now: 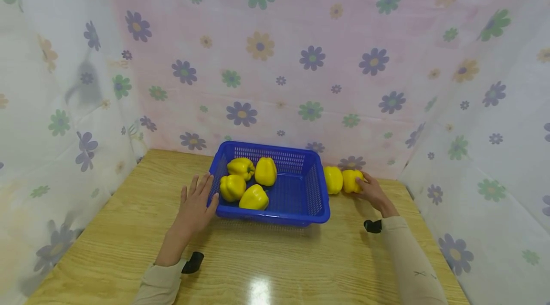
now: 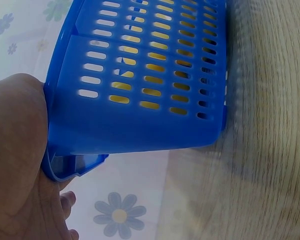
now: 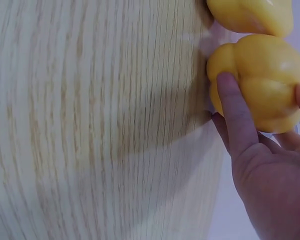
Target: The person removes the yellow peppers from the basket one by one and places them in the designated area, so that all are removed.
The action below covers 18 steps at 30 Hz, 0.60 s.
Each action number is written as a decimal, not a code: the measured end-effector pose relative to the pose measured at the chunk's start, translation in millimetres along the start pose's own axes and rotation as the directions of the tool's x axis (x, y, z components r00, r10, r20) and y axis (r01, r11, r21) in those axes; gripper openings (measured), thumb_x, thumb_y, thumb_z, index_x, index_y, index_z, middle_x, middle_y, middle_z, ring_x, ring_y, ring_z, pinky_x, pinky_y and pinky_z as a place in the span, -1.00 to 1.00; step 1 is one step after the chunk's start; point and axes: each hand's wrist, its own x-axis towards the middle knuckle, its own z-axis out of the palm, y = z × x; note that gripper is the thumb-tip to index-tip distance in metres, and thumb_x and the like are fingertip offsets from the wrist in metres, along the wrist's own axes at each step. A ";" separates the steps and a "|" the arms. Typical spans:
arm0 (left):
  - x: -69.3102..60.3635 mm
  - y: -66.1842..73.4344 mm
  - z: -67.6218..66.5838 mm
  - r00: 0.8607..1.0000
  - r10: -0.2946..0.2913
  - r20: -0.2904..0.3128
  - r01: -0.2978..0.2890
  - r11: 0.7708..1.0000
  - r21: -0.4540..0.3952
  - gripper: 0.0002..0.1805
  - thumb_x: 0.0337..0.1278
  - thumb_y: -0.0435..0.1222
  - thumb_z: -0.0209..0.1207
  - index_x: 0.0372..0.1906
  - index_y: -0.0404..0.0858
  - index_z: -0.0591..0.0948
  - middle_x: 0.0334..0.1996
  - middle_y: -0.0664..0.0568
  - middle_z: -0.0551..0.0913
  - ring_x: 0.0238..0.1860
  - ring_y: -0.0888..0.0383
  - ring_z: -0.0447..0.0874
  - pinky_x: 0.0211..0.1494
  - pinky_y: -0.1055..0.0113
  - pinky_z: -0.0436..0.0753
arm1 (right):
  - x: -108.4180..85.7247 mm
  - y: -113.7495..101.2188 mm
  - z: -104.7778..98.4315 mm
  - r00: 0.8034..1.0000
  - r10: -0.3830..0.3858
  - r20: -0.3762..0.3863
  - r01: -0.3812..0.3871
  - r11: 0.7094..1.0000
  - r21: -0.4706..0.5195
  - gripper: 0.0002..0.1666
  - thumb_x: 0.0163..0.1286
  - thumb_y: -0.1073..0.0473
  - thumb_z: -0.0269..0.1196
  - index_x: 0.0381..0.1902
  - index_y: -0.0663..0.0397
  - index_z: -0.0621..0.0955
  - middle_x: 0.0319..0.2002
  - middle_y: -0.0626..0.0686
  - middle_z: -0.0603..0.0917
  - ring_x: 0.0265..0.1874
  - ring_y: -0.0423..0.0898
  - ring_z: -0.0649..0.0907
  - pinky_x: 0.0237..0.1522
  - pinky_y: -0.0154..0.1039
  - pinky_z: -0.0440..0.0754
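Note:
A blue slotted basket point(image 1: 275, 215) holds several yellow bell peppers point(image 1: 266, 172) in its left half. My left hand point(image 1: 195, 207), fingers extended, rests on the basket's left rim; the left wrist view shows this hand point(image 2: 20, 150) against the rim of the basket point(image 2: 125, 120). Right of the basket, two more peppers stand side by side on the table. My right hand point(image 1: 373, 194) has its thumb and fingers around the outer pepper point(image 1: 352, 181). In the right wrist view that hand point(image 3: 270, 165) grips the pepper point(image 3: 265, 80), touching the other pepper point(image 3: 255, 12).
The wood-grain table point(image 1: 258, 257) is enclosed at the back and sides by a flower-patterned cloth point(image 1: 279, 57). The inner pepper point(image 1: 333, 180) stands between the basket's right wall and the gripped one.

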 end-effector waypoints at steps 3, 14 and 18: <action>-0.2 -0.9 0.7 1.000 0.002 0.003 -0.002 1.000 -0.011 -0.32 0.60 -0.11 -0.11 0.60 -0.37 0.12 0.60 -0.25 0.08 0.62 -0.34 -0.21 0.52 -0.42 -0.24 | 1.1 0.5 0.2 1.000 0.009 0.016 -0.009 1.000 -0.005 -0.20 0.72 0.01 -0.23 0.63 0.24 -0.28 0.51 0.55 -0.04 0.46 0.45 0.21 0.35 0.17 0.44; -1.2 -0.7 -0.7 1.000 -0.002 -0.001 0.002 1.000 -0.023 -0.33 0.60 -0.12 -0.11 0.60 -0.37 0.12 0.60 -0.26 0.07 0.62 -0.35 -0.23 0.52 -0.43 -0.25 | 5.1 -2.7 2.0 0.999 0.007 0.042 -0.005 0.999 -0.049 -0.19 0.72 0.01 -0.20 0.64 0.23 -0.26 0.49 0.55 0.07 0.41 0.39 0.34 0.35 0.16 0.46; -1.7 -0.9 -1.2 1.000 -0.001 -0.008 0.001 1.000 -0.026 -0.33 0.59 -0.12 -0.11 0.59 -0.38 0.13 0.60 -0.27 0.08 0.61 -0.35 -0.23 0.51 -0.43 -0.24 | 4.9 -4.2 2.6 0.999 0.000 0.044 0.003 0.996 -0.085 -0.18 0.72 0.00 -0.19 0.63 0.27 -0.27 0.48 0.57 0.07 0.39 0.40 0.36 0.33 0.16 0.49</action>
